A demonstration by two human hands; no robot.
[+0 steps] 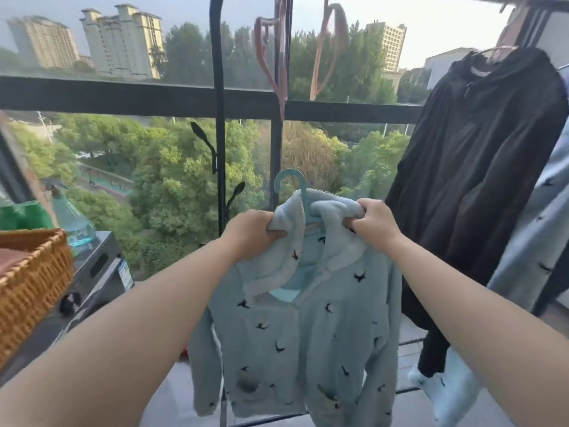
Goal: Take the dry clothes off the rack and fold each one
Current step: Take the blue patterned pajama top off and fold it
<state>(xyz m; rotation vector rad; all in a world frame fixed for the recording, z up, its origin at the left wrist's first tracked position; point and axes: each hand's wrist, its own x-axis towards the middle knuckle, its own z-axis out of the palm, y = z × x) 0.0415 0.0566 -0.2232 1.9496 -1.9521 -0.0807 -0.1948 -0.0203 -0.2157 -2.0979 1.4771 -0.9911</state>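
Where left hand [252, 234] grips, fleece top [292, 334] bunches.

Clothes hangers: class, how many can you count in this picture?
4. Two empty pink plastic hangers hang overhead; a blue plastic hanger sits inside the light-blue fleece jacket; a pale hanger carries the black jacket. More may hide at right.

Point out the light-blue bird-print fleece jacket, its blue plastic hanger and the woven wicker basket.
Light-blue bird-print fleece jacket [308, 334]: head view, chest panel.
Blue plastic hanger [288, 172]: head view, top of hook.
Woven wicker basket [37, 278]: head view, side wall.
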